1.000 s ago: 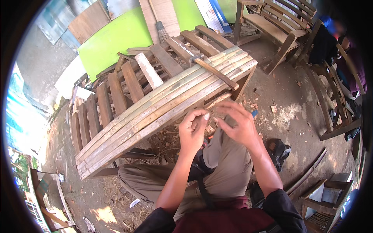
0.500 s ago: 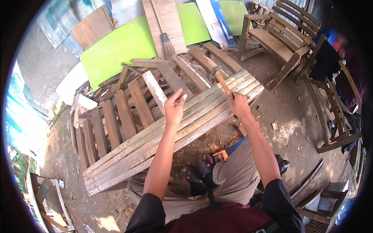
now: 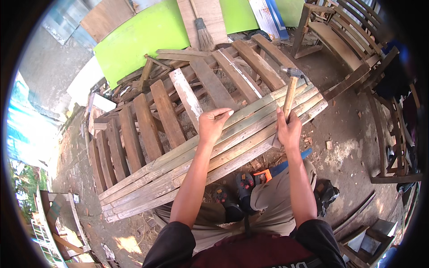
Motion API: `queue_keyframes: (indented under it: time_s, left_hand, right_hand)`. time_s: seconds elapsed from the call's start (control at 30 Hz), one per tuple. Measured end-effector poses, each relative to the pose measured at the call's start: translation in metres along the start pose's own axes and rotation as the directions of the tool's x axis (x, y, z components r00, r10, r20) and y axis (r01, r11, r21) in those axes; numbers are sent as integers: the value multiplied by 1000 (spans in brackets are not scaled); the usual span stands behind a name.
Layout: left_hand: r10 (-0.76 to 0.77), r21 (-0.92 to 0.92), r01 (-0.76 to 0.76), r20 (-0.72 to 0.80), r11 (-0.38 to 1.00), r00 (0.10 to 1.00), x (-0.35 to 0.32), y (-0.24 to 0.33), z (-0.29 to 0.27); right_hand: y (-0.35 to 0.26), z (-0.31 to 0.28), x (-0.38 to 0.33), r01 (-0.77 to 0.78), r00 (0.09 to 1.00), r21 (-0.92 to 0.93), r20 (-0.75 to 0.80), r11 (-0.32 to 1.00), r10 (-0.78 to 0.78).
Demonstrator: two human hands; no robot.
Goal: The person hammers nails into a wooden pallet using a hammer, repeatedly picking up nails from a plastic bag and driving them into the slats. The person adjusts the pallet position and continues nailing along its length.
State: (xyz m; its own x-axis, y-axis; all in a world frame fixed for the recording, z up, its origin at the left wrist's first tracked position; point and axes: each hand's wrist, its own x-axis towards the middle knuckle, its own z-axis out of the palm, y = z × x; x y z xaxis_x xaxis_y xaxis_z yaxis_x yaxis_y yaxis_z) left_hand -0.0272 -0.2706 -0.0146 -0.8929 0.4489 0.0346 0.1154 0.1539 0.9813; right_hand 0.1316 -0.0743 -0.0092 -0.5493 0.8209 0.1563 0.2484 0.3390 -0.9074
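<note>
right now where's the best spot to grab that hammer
Grip the hammer low on its wooden handle, coming from the near side, as the right hand does now. The handle stands nearly upright with the metal head at the far, top end, so the lower end is the free part.

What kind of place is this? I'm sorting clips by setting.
Probably an outdoor furniture-making yard: slatted wooden benches on bare dirt, rough stacked planks, and the right hand gripping a wooden-handled hammer over a slat panel.

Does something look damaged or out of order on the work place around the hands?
The ground under the slat panel is littered with wood scraps and shavings, and loose planks lie crossed behind it. The right hand grips a hammer; the left hand rests on the slats.
</note>
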Motion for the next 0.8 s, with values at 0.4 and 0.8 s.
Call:
queue_keyframes:
  time_s: [0.4, 0.8]
  left_hand:
    - [-101, 204, 88, 56, 975, 993, 4, 12, 9]
    - [149, 173, -155, 48, 973, 988, -1, -1, 13]
  right_hand:
    - [-1, 1, 5, -20, 1000, -43, -5, 999, 20]
    - [0, 2, 5, 35, 999, -51, 8, 998, -35]
